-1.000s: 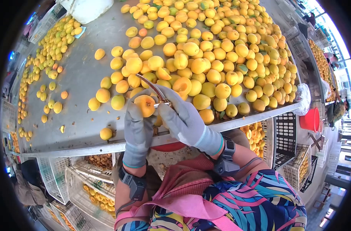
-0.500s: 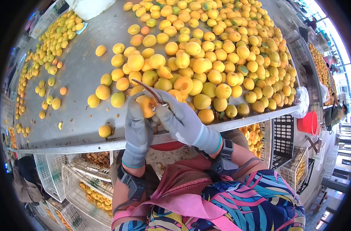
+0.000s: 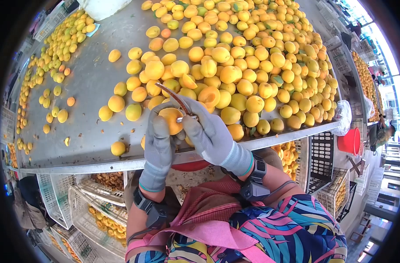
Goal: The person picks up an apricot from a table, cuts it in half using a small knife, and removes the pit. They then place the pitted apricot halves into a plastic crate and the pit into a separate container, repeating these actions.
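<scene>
An orange-yellow fruit (image 3: 171,120) is held in my gloved left hand (image 3: 158,138), near the table's front edge. My right hand (image 3: 211,136), also gloved, grips a thin curved tool (image 3: 177,97) with a reddish-brown shaft. The tool's metal part touches the fruit's right side. Just beyond my hands lies the large heap of yellow fruits (image 3: 252,65), and among them a halved fruit (image 3: 209,96) shows its cut face.
The metal table (image 3: 90,87) carries a second group of fruits (image 3: 68,37) at the left. Below its edge are white crates (image 3: 55,197), a black crate (image 3: 321,160) and a red bucket (image 3: 349,141). A plastic bag (image 3: 343,117) hangs at the right corner.
The fruit in my left hand has turned, so its opened side no longer shows. The tool and my right hand have shifted slightly right.
</scene>
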The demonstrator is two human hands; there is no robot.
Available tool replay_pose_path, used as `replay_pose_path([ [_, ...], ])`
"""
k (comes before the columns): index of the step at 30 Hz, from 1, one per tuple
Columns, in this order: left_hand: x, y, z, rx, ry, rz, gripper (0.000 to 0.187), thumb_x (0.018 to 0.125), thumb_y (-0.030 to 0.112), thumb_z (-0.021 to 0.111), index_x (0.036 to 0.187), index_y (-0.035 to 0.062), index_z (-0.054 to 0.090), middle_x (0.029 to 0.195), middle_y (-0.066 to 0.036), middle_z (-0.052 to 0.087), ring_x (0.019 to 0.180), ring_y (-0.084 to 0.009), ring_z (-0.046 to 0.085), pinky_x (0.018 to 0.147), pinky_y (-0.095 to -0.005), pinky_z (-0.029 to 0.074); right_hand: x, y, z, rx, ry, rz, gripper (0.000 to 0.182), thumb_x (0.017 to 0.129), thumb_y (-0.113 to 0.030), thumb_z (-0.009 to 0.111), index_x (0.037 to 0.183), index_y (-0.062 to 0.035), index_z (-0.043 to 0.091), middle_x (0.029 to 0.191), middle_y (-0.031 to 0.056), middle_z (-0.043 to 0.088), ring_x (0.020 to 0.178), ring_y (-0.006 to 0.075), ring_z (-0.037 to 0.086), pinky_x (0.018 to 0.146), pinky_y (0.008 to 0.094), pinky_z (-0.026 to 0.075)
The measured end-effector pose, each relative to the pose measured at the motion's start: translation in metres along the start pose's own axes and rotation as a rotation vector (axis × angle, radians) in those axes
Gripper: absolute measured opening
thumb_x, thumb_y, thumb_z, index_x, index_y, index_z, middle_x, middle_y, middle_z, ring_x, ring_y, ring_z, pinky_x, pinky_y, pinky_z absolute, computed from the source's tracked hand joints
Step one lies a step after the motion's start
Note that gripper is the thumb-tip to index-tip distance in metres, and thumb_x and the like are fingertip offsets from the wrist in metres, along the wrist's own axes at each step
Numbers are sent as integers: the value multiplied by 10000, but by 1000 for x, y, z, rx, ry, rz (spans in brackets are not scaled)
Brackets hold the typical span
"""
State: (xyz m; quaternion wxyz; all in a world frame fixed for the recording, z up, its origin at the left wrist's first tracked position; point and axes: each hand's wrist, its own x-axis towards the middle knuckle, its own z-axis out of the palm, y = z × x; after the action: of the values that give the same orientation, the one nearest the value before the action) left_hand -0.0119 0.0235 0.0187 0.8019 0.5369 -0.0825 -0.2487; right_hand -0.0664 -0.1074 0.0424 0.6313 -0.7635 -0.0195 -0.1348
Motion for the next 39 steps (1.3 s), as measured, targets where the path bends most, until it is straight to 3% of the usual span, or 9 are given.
replay_pose_path([
  [13,-1,-6,-5,171,1,89,530,955,554,379,1195,92,473,902,11,544,664,-37,460,559,-161,378,-4,8,8,-169,6,17,456,969,-238,462,1354,-10,373,691,132,617,624,298,644,562,350,492],
  [15,-3,-1,-2,418,28,155,531,967,550,341,1187,87,478,876,13,538,640,-35,448,552,-159,372,-4,4,11,-229,99,0,456,962,-258,475,1346,-26,393,699,134,616,628,314,640,562,363,495],
  [25,-10,1,-4,338,22,63,499,995,490,305,1178,62,484,839,14,524,613,-37,435,526,-172,360,0,14,16,-385,124,-3,471,937,-293,509,1316,-28,421,746,154,630,660,338,641,557,383,503],
  [27,-10,3,-10,287,1,-20,326,1004,185,388,1218,-55,440,925,-87,546,619,-113,497,607,-232,440,1,14,18,-359,90,9,466,948,-284,491,1324,-23,405,747,162,623,635,327,636,550,387,497],
  [31,-11,-4,-16,581,4,239,353,1004,208,386,1232,-57,434,955,-102,563,677,-156,545,660,-265,473,5,12,22,-49,52,29,477,970,-321,472,1339,-31,389,677,106,588,522,238,588,484,331,460],
  [33,-3,-11,-17,766,93,475,371,943,86,506,1267,-59,401,1065,-148,574,824,-209,593,737,-308,495,6,0,13,430,-109,473,511,984,-404,434,1351,-52,382,615,27,502,453,126,486,419,253,386],
  [34,-4,-12,-17,768,93,476,371,943,86,506,1267,-59,401,1065,-148,574,824,-209,593,737,-308,495,7,-6,9,432,-109,471,511,984,-404,434,1351,-52,382,615,27,502,453,126,486,419,253,386],
  [36,-5,-15,-14,714,122,398,523,987,458,352,1223,3,458,1097,-88,552,978,-193,543,813,-345,473,8,-15,2,590,-220,594,564,977,-482,405,1363,-73,372,599,-26,440,447,56,408,389,203,320],
  [39,-3,-31,-26,1127,118,584,544,979,492,354,1212,16,477,1110,-90,563,968,-194,561,803,-342,480,4,-22,-5,730,-286,690,576,978,-503,381,1369,-80,365,602,-19,450,446,50,397,372,213,311],
])
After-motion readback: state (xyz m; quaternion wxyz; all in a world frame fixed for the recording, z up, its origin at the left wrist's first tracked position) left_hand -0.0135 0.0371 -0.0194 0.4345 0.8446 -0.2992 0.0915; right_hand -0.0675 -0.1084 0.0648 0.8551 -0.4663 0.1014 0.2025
